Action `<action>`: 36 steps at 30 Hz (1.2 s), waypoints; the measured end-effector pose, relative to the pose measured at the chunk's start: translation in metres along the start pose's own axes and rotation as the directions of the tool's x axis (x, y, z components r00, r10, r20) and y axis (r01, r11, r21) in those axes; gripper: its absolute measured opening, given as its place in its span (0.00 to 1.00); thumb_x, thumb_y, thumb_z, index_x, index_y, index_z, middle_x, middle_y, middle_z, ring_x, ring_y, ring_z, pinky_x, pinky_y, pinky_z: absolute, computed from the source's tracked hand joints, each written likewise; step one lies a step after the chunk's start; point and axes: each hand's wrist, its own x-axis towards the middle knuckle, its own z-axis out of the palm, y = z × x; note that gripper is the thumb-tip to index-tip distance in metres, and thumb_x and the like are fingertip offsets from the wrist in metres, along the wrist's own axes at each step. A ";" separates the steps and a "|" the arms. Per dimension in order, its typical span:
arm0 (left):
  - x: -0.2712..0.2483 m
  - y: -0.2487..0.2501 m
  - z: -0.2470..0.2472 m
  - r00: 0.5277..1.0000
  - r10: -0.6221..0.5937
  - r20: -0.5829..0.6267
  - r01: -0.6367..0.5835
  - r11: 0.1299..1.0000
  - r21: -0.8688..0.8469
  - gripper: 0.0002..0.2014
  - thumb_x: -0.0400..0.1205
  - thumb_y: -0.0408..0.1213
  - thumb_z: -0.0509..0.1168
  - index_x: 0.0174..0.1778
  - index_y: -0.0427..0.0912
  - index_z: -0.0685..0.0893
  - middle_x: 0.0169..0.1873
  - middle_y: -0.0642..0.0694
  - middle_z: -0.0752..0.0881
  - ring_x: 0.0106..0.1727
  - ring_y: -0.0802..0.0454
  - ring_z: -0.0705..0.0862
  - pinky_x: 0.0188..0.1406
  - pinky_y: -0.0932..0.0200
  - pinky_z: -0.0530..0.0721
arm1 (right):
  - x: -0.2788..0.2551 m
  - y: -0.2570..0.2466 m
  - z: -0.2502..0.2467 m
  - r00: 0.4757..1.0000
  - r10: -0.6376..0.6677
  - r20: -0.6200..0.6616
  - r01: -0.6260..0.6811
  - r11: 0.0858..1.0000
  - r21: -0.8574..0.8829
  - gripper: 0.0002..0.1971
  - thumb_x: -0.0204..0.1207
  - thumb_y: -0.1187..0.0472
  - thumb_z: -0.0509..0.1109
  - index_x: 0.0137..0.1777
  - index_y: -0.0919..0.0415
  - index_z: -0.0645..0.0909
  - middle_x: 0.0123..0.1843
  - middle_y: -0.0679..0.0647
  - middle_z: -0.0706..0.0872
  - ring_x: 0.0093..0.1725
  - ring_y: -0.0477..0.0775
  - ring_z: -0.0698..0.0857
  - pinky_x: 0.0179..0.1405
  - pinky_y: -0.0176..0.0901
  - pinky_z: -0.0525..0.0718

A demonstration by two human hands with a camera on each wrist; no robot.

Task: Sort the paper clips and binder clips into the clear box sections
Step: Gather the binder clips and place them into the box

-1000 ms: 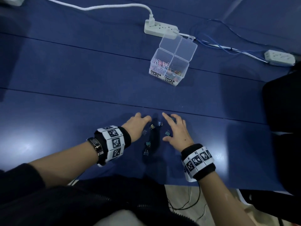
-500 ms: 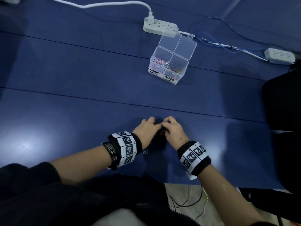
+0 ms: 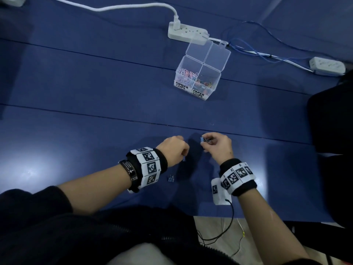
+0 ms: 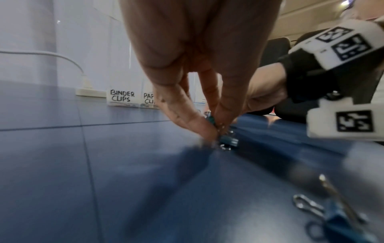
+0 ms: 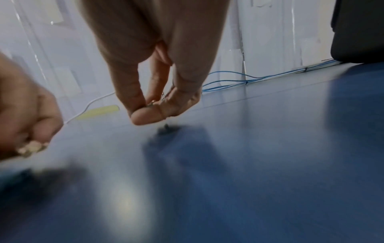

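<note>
The clear box [image 3: 198, 81] stands open in the middle of the blue table, with labels BINDER CLIPS [image 4: 122, 96] and PAPER CLIPS and coloured clips in both front sections. My left hand [image 3: 176, 151] pinches small blue binder clips [image 4: 227, 139] just above the table near its front edge. My right hand [image 3: 215, 145] is raised a little beside it and pinches a blue binder clip [image 3: 204, 139] in its fingertips. One more blue binder clip [image 3: 171, 178] lies loose on the table behind my left hand, seen close up as binder clip [image 4: 336, 218].
A white power strip [image 3: 187, 33] with its cable lies behind the box. Blue wires [image 3: 254, 48] run right to a second white strip [image 3: 327, 66]. A dark chair [image 3: 332, 119] stands at the table's right side. The table's front edge [image 3: 248, 215] is close to my wrists.
My hands were spread flat around several scattered clips, then came together over them. Now they have parted and lifted slightly, each pinching clips; only one clip stays on the table.
</note>
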 end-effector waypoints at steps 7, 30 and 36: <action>0.001 0.010 0.005 0.967 0.120 0.223 -0.178 0.948 0.262 0.18 0.83 0.28 0.55 0.68 0.44 0.77 0.66 0.39 0.71 0.64 0.37 0.74 0.56 0.47 0.79 | 0.022 -0.063 -0.025 0.988 -0.152 0.008 0.146 0.963 0.228 0.11 0.67 0.79 0.71 0.44 0.66 0.82 0.24 0.41 0.86 0.22 0.35 0.81 0.23 0.27 0.83; 0.014 0.013 0.009 0.985 0.044 0.164 -0.092 0.951 0.297 0.15 0.78 0.19 0.56 0.55 0.33 0.82 0.61 0.39 0.76 0.60 0.39 0.75 0.49 0.53 0.82 | 0.125 -0.132 -0.021 0.961 -0.267 -0.074 0.249 0.949 -0.192 0.13 0.75 0.73 0.62 0.57 0.69 0.83 0.54 0.62 0.88 0.44 0.47 0.83 0.46 0.32 0.84; 0.026 -0.011 -0.021 0.997 -0.077 0.019 0.076 0.995 0.067 0.09 0.73 0.27 0.64 0.45 0.37 0.87 0.52 0.38 0.87 0.54 0.38 0.85 0.51 0.51 0.85 | 0.125 -0.126 -0.024 0.971 -0.241 0.003 0.236 0.949 -0.208 0.17 0.76 0.74 0.54 0.60 0.65 0.79 0.53 0.63 0.89 0.49 0.53 0.86 0.51 0.36 0.86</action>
